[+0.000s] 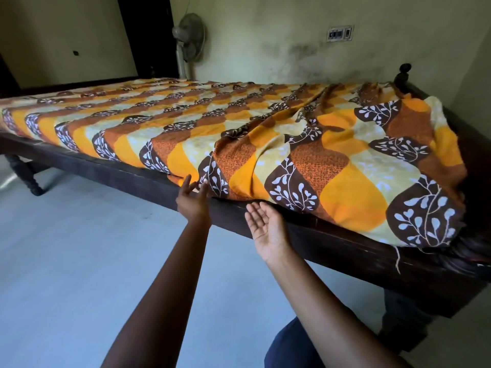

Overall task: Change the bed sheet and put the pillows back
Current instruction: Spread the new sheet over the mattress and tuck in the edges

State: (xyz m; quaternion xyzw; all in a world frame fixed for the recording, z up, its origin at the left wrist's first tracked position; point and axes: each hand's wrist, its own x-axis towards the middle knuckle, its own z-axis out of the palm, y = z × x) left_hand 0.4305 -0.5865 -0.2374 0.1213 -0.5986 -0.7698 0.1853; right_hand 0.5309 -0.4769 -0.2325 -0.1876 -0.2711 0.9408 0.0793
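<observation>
An orange, brown and cream bed sheet (pixel 239 123) with white leaf prints covers the mattress on a dark wooden bed frame (pixel 332 240). It lies flat at the left and is creased at the right end. My left hand (pixel 192 200) reaches to the sheet's lower edge at the near side, fingers straight. My right hand (pixel 267 227) is palm up with straight fingers at the same edge, just above the frame rail. Neither hand holds anything. No pillows are in view.
A pedestal fan (pixel 187 41) stands by the far wall behind the bed. A switch panel (pixel 340 33) is on the wall. A dark doorway (pixel 146 33) is at the back. Pale floor (pixel 79 248) stretches in front of the bed. My knee (pixel 292 346) shows at the bottom.
</observation>
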